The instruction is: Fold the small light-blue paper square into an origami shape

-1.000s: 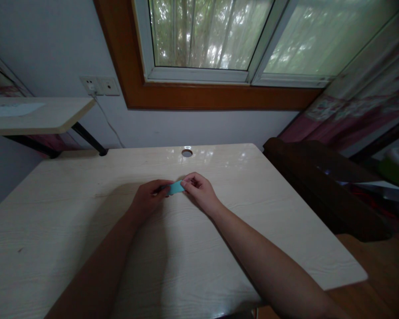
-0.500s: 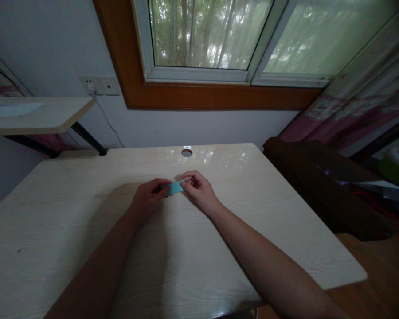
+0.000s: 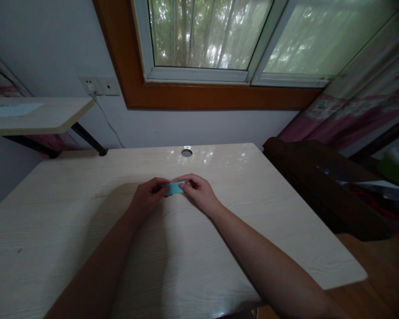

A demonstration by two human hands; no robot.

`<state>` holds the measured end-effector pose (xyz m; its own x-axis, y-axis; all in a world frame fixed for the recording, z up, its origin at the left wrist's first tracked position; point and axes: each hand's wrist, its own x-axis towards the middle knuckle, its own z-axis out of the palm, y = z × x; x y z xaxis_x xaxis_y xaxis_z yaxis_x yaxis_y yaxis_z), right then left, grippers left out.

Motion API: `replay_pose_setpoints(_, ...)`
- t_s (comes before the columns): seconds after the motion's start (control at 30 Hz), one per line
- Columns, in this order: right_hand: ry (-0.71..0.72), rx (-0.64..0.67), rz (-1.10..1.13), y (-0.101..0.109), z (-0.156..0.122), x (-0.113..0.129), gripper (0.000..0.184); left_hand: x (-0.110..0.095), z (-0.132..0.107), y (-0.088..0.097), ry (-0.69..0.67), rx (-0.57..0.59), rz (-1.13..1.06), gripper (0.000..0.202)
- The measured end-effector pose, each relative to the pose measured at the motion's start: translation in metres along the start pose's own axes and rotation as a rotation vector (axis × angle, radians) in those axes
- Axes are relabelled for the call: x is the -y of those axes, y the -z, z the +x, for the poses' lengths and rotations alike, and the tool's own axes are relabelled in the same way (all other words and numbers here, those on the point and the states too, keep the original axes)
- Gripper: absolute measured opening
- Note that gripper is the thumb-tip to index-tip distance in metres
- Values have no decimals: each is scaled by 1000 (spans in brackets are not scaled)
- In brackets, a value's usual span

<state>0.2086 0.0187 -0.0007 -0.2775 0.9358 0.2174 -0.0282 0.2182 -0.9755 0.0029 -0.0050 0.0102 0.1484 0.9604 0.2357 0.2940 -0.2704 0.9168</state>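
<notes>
A small light-blue piece (image 3: 175, 188), possibly folded paper, is held between both my hands just above the pale wooden desk (image 3: 86, 230). My left hand (image 3: 149, 197) pinches its left end with curled fingers. My right hand (image 3: 199, 192) pinches its right end, fingers pressed together over the top edge. Most of the blue piece is hidden by my fingertips. Both forearms reach in from the bottom of the view and rest low over the desk.
A round cable hole (image 3: 186, 153) sits near the desk's far edge. A shelf (image 3: 36, 116) juts out at the left below a wall socket (image 3: 99, 85). A dark wooden chair back (image 3: 319, 186) stands at the right. A window (image 3: 219, 40) fills the wall ahead.
My right fingers have shifted slightly left over the blue piece, so less of it shows. My hands stay in the same spot on the desk.
</notes>
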Motion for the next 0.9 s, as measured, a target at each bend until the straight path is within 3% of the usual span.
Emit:
replay_pose_setpoints(0.2, 58, 6, -89, 1, 1, -1, 23, 3, 1, 0, 7, 9, 16, 24)
replay_pose_setpoints(0.4, 10, 3, -18, 0, 2, -6, 28, 0, 1, 0, 13, 15, 44, 22)
replay_pose_setpoints(0.63, 4, -5, 54, -1, 2, -6, 34, -3, 1, 2, -135, 119, 270, 29)
replay_pose_setpoints(0.9, -41, -60, 151, -4, 2, 0, 26, -1, 1, 2, -159, 53, 246, 28)
